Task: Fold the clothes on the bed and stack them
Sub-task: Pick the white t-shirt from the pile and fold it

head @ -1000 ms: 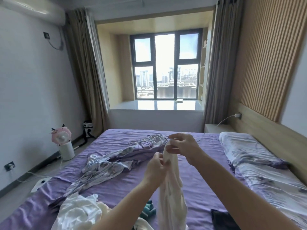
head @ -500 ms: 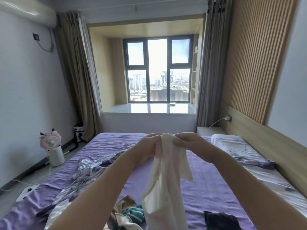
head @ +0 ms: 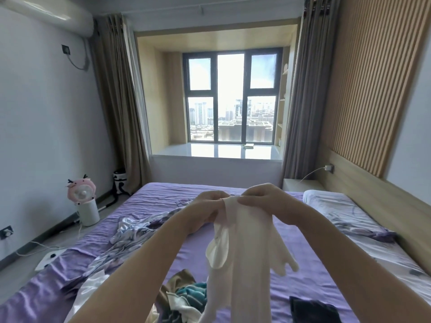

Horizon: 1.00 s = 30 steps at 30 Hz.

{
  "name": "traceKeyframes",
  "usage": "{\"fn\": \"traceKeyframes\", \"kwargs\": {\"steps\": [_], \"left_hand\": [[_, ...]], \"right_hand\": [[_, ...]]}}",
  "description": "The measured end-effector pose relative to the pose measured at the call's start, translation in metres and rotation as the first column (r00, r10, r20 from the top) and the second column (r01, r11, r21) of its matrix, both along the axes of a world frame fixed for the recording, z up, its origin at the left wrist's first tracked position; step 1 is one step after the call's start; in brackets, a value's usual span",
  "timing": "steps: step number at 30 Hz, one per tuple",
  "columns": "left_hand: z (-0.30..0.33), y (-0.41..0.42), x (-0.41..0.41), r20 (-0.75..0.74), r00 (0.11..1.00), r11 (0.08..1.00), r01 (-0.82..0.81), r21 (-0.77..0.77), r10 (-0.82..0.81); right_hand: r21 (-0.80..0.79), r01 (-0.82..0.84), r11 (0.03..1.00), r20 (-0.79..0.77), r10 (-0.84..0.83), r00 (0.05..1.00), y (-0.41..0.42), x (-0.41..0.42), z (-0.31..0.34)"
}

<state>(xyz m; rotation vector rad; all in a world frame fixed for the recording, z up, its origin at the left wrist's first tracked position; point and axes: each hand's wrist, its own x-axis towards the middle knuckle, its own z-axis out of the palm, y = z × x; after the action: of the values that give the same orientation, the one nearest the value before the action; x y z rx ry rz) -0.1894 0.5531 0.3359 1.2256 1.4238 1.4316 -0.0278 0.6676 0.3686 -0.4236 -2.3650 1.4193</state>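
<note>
Head view: white garment point(head: 242, 248) now higher, left hand point(head: 205, 213) beside right hand point(head: 263, 203).

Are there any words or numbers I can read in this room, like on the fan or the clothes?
No text can be read anywhere.
The pink fan shows no words.
The white garment in the hands is plain.
The air conditioner has no label that shows.
The small object on the window ledge is too small to read.

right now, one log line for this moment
stage: unfolded | left hand: grips white garment top | right hand: grips top | garment: hanging over bed
</note>
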Motion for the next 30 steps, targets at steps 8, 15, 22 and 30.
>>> {"fn": "traceKeyframes", "kwargs": {"steps": [8, 15, 22, 30], "left_hand": [[-0.066, -0.010, -0.001, -0.291, 0.956, 0.966, -0.050, -0.253, -0.027], [-0.122, -0.039, -0.009, -0.292, 0.952, 0.888, -0.210, -0.409, 0.091], [-0.095, -0.019, 0.012, -0.303, 0.938, 0.919, -0.262, -0.296, 0.170], [-0.060, -0.035, 0.022, -0.245, 0.966, 0.918, -0.023, -0.395, -0.082]], "right_hand": [[0.010, 0.194, 0.981, -0.114, -0.192, 0.975, 0.002, 0.009, 0.010], [-0.062, 0.297, 0.953, -0.129, -0.303, 0.944, 0.030, 0.060, -0.005], [0.290, 0.502, 0.815, -0.027, -0.517, 0.855, 0.054, 0.089, -0.062], [0.488, 0.507, 0.711, 0.062, -0.607, 0.792, 0.074, 0.124, -0.105]]}}
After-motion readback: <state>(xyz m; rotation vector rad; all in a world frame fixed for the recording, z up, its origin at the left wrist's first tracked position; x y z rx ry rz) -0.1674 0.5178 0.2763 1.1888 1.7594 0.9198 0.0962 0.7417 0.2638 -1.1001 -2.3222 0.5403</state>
